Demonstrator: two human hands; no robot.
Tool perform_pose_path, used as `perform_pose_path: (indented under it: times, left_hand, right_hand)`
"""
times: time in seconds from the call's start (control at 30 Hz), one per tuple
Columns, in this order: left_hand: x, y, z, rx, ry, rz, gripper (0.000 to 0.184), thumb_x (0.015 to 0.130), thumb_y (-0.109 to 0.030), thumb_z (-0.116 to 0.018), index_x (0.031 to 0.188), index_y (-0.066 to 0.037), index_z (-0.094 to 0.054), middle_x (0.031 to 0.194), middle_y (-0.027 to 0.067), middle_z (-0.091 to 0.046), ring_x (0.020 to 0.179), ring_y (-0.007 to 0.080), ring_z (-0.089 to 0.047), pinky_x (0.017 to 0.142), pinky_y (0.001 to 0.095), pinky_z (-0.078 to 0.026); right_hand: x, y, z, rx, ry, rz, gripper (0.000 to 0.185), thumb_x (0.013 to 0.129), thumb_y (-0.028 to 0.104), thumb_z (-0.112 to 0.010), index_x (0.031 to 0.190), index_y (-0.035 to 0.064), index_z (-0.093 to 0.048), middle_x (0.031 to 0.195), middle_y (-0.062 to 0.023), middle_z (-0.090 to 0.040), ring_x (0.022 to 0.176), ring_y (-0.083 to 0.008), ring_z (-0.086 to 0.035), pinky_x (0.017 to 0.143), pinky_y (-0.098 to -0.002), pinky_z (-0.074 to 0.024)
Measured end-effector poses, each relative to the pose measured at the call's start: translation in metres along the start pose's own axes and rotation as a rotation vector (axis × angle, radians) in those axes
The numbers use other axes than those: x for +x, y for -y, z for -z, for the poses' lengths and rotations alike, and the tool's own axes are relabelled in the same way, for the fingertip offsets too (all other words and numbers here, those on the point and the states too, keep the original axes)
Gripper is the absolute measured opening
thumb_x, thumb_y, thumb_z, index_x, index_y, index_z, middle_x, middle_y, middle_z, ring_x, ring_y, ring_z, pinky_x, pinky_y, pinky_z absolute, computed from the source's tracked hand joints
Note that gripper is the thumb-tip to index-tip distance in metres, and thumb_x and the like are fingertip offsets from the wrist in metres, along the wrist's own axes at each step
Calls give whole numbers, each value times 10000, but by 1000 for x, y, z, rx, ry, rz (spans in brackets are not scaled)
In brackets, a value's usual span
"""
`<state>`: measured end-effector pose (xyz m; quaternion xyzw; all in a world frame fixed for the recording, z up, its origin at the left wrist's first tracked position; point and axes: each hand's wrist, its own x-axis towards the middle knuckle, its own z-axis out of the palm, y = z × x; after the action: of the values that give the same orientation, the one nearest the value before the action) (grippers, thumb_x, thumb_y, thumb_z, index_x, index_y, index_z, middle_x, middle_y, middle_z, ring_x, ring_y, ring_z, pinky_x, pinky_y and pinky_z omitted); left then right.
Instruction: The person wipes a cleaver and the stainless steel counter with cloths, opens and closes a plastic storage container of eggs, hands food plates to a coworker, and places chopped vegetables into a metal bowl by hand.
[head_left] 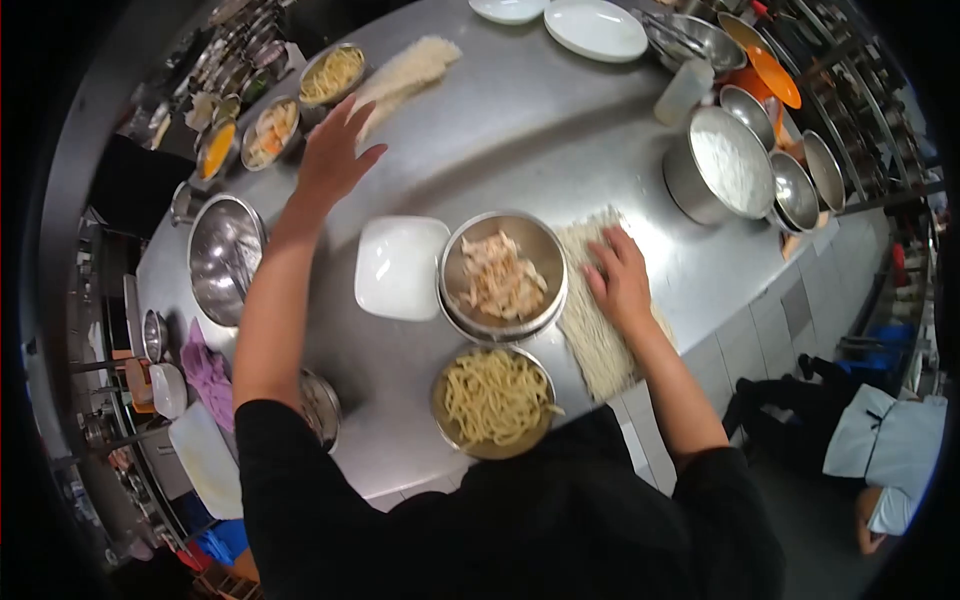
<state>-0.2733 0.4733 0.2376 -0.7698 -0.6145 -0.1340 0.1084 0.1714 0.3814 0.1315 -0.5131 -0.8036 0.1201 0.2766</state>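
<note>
My left hand [335, 158] reaches toward the back left with its fingers spread. Just beyond it lies a pale sheet of dried noodles [412, 78], close to a bowl of yellow noodles [333, 72]. My right hand [622, 278] lies with fingers apart on another flat sheet of dried noodles [597, 345]. Between my arms stands a metal bowl of shredded pale meat-like pieces [502, 278], stacked on another bowl. In front of it is a bowl of thick cooked noodles [497, 400]. A white square plate [400, 265] sits to the left of the stack.
A pot of white powder [728, 165] and several bowls line the right side. White plates [595, 28] lie at the back. At left are a large metal bowl [225, 258], a bowl of orange liquid [217, 150] and a purple cloth [205, 372]. Another person [880, 440] is at lower right.
</note>
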Motion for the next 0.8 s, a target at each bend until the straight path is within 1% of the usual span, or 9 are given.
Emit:
perform_pose_path:
  times: [0.07, 0.27, 0.47, 0.53, 0.6, 0.67, 0.7, 0.73, 0.8]
  left_hand:
    - [-39, -22, 25, -33, 103, 18, 627, 830, -342, -662, 1379, -151, -429, 1439, 161, -384, 1309, 338, -384, 1047, 450, -350]
    - [-126, -53, 64, -142, 320, 132, 617, 812, -286, -687, 1368, -170, -445, 1442, 166, -379, 1279, 360, -416, 1055, 433, -358]
    - [-165, -48, 56, -154, 288, 172, 596, 815, -285, -679, 1343, -105, -468, 1387, 184, -450, 1293, 339, -415, 1040, 410, -374]
    - [-174, -47, 46, -125, 253, 162, 567, 823, -297, -668, 1322, -100, -485, 1343, 165, -495, 1250, 330, -460, 1013, 408, -397]
    - [-174, -58, 60, -246, 371, 246, 490, 841, -323, -643, 1263, -97, -538, 1307, 131, -529, 1191, 316, -507, 976, 413, -422]
    - [-185, -65, 64, -251, 355, 269, 437, 858, -339, -617, 1216, -94, -575, 1274, 89, -558, 1154, 291, -531, 954, 414, -435]
    - [-192, -66, 67, -247, 241, 269, 332, 863, -334, -605, 1077, -82, -642, 1159, 83, -616, 1060, 298, -580, 877, 414, -470]
    - [-199, -58, 73, -235, 230, 286, 332, 863, -334, -605, 1077, -82, -642, 1159, 83, -616, 1060, 298, -580, 877, 414, -470]
    - [-209, -44, 90, -200, 62, 522, 266, 859, -327, -602, 930, -79, -666, 994, 98, -654, 903, 322, -620, 767, 425, -491]
  right_hand:
    - [-2, -3, -1, -35, -19, 56, 347, 790, 174, -689, 1114, 70, -622, 1275, -169, -531, 1224, -370, -462, 1023, -441, -377]
    - [-5, 1, -3, -7, -31, 37, 317, 788, 183, -701, 1083, 81, -644, 1273, -163, -537, 1231, -361, -460, 1037, -438, -363]
    - [-7, -2, -12, 2, -57, 57, 319, 791, 176, -695, 1088, 74, -640, 1259, -184, -541, 1214, -367, -475, 1020, -434, -388]
    - [-7, -3, -14, -14, -63, 79, 312, 799, 172, -690, 1088, 66, -638, 1255, -194, -541, 1198, -372, -488, 1010, -430, -399]
    - [-8, -4, -15, -8, -60, 98, 303, 811, 171, -681, 1088, 56, -635, 1262, -194, -537, 1190, -374, -493, 1006, -424, -403]
    - [-8, -5, -14, 11, -21, 92, 296, 833, 173, -661, 1101, 50, -628, 1280, -195, -524, 1207, -371, -479, 1015, -415, -395]
    - [-9, -2, -12, 25, -16, 118, 296, 833, 173, -661, 1101, 50, -628, 1280, -195, -524, 1207, -371, -479, 1015, -415, -395]
    - [-8, -1, -9, 5, 9, 104, 297, 843, 176, -652, 1111, 49, -623, 1289, -193, -518, 1219, -368, -469, 1020, -413, -390]
    - [-7, 2, -7, -18, 24, 94, 299, 854, 180, -642, 1120, 48, -619, 1298, -192, -511, 1230, -366, -460, 1025, -411, -384]
